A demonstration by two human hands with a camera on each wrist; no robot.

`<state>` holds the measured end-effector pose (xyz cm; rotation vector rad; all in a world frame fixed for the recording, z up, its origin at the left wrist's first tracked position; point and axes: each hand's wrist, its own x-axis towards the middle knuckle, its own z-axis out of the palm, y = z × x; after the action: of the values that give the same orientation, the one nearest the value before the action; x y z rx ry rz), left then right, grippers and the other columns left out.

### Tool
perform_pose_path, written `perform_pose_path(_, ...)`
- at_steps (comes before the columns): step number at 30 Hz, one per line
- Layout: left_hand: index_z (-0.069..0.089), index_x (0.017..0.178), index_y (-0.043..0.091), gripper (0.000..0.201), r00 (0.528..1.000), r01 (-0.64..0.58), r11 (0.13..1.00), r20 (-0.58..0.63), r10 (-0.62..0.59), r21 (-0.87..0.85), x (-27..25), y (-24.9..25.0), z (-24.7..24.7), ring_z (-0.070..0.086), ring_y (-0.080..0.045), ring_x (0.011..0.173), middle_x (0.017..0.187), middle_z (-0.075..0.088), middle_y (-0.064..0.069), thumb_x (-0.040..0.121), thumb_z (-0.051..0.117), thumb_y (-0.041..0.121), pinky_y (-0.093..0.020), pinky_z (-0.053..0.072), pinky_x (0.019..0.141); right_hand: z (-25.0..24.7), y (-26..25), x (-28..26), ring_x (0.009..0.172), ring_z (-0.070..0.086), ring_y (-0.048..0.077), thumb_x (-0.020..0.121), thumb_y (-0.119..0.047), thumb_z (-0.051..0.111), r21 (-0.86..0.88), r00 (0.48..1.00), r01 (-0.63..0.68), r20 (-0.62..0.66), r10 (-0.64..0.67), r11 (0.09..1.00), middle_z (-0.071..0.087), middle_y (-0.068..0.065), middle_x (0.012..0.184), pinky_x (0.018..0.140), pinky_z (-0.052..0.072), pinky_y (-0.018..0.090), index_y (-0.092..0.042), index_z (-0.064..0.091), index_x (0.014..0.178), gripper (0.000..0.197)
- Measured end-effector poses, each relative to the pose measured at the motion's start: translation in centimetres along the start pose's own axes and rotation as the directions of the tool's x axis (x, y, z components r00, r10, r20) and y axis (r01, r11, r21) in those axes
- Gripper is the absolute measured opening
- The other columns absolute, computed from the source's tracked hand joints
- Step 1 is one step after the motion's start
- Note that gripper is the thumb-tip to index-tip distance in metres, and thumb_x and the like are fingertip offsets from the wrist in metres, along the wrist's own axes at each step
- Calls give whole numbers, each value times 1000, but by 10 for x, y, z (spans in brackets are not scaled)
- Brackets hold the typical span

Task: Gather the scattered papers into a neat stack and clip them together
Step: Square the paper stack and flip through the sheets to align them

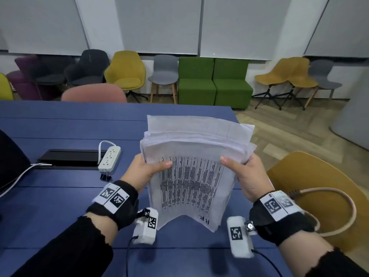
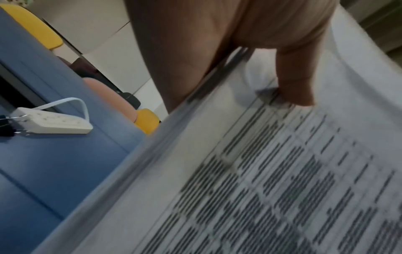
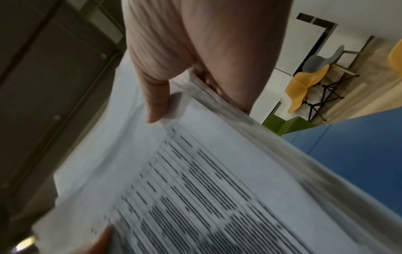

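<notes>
We read only "H.R." upside down at the five o'clock corner of the top sheet [image 1: 191, 182]; its printed table rows are too blurred for us.

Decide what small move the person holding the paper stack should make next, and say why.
Probably tap the stack on the table to square it: both hands, left hand and right hand, grip its sides in the air, the upper sheet edges are staggered, and the binder clip lies unused by the power strip.
</notes>
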<state>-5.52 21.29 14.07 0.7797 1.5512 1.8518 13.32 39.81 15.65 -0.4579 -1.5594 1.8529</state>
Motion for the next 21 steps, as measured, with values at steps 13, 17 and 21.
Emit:
perform_pose_path(13,76,96,24,53,999,30,1000,10,-30,0,-10,-3,3,70,-25,102,106,75,-8,47,93,31,-49,48,99,-3,5,-6,99,68,31,71,6,71,-40,999,-42,6,43,998,72,15,107,95,49,55,-6,65,110,41)
perform_pose_path(17,72,99,22,34,998,24,999,-61,-21,46,-9,-3,11,68,-24,106,107,75,-6,67,81,12,-51,45,104,4,9,-7,98,69,29,73,9,71,-45,1000,-18,-21,18,999,74,10,101,95,50,51,-16,72,97,34)
perform_pose_path(21,75,99,29,39,999,-47,998,2,47,32,-10,8,8,66,-26,111,114,72,-8,62,84,23,-45,47,101,-2,-2,-3,103,67,34,67,-4,77,20,1000,22,-9,-22,1000,72,17,107,93,51,50,-7,69,105,39)
